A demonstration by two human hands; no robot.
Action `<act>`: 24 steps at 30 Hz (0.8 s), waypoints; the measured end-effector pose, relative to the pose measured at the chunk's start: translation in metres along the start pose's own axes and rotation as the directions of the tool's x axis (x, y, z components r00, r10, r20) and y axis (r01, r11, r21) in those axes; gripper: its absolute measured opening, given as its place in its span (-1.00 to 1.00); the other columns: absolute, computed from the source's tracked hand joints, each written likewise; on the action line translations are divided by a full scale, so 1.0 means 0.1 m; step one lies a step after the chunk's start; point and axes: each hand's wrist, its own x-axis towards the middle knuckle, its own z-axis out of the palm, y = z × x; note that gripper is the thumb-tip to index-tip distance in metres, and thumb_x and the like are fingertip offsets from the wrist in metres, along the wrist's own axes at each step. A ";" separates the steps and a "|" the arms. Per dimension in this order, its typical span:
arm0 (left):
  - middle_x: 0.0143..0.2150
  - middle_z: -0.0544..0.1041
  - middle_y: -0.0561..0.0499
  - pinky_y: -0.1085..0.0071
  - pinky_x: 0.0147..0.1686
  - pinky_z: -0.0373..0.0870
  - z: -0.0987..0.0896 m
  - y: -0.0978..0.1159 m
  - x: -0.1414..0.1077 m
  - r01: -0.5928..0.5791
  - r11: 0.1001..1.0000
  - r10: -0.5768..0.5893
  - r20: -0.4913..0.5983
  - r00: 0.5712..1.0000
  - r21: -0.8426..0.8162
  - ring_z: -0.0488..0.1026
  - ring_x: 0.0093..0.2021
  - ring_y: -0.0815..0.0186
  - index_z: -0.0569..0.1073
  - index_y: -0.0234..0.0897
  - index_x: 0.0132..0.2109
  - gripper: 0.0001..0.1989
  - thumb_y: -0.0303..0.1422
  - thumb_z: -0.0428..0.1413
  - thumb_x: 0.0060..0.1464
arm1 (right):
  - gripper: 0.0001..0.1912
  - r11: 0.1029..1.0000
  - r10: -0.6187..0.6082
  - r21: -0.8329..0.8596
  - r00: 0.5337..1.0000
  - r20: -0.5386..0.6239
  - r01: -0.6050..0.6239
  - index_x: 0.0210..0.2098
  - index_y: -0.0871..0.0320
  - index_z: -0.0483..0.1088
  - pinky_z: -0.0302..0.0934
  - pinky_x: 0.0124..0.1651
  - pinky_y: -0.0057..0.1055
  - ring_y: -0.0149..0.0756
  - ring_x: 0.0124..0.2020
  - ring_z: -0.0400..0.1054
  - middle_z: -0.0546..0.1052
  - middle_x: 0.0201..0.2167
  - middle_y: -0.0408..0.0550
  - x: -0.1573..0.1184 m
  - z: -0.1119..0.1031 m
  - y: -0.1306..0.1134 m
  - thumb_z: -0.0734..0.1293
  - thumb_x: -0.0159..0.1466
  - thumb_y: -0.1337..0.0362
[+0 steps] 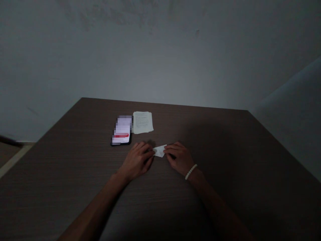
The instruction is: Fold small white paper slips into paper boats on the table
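A small folded piece of white paper (159, 151) lies low over the table between my two hands. My left hand (138, 158) has its fingers closed on the paper's left end. At the right end, the fingertips of my right hand (179, 157) pinch the paper; a bracelet of pale beads (191, 171) is round that wrist. Beyond my left hand is a stack of whitish paper sheets (142, 122), the top one printed with small text. Directly left of the stack lies a phone (122, 130) with its screen lit and blurred.
The dark brown wooden table (170, 117) reaches back to a grey wall (170, 60). Its left and right edges slant outward toward me. A dark shadow falls on the tabletop right of my right hand.
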 end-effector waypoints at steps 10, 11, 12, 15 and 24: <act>-0.14 0.46 -0.11 0.20 -0.16 0.26 0.01 -0.01 0.00 -0.020 1.000 0.020 0.012 1.000 -0.012 0.31 -0.15 0.15 0.52 -0.25 -0.13 -0.77 -0.43 -0.02 0.19 | -0.84 0.998 0.012 -0.063 0.999 0.035 -0.010 -0.32 0.12 0.52 0.27 -0.02 -0.25 -0.22 -0.14 0.34 0.57 -0.16 -0.08 0.02 -0.04 -0.06 0.33 0.17 0.45; -0.15 0.46 -0.11 0.20 -0.16 0.26 0.01 -0.01 0.00 -0.018 1.000 0.018 0.014 1.000 -0.015 0.31 -0.15 0.15 0.52 -0.25 -0.13 -0.77 -0.43 -0.02 0.19 | -0.86 0.998 0.017 -0.063 0.999 0.036 -0.014 -0.32 0.12 0.52 0.26 -0.02 -0.23 -0.22 -0.14 0.34 0.57 -0.16 -0.07 0.02 -0.04 -0.07 0.33 0.19 0.42; -0.15 0.47 -0.10 0.19 -0.15 0.26 0.01 -0.01 0.00 -0.016 1.000 0.016 0.016 1.000 -0.018 0.31 -0.15 0.15 0.52 -0.25 -0.14 -0.78 -0.43 -0.02 0.19 | -0.89 0.998 0.021 -0.064 0.999 0.038 -0.018 -0.31 0.11 0.51 0.26 -0.01 -0.22 -0.22 -0.13 0.34 0.57 -0.16 -0.07 0.02 -0.04 -0.08 0.33 0.22 0.39; -0.18 0.47 -0.10 0.20 -0.16 0.26 0.00 0.00 0.00 -0.021 0.999 0.021 0.005 1.000 -0.025 0.32 -0.16 0.16 0.51 -0.25 -0.16 -0.79 -0.42 -0.02 0.19 | -0.92 0.997 0.031 -0.067 0.998 0.049 -0.027 -0.29 0.10 0.51 0.25 0.00 -0.19 -0.20 -0.11 0.34 0.56 -0.15 -0.06 0.02 -0.04 -0.08 0.35 0.24 0.32; -0.24 0.48 -0.07 0.22 -0.20 0.24 0.00 0.01 0.01 -0.030 0.998 0.030 0.008 1.000 -0.050 0.34 -0.21 0.19 0.52 -0.28 -0.25 -0.80 -0.40 0.00 0.20 | -0.87 1.000 -0.024 0.019 0.997 0.069 0.022 -0.24 0.13 0.50 0.25 0.09 -0.23 -0.24 -0.03 0.30 0.53 -0.13 -0.05 0.02 -0.01 -0.04 0.31 0.27 0.39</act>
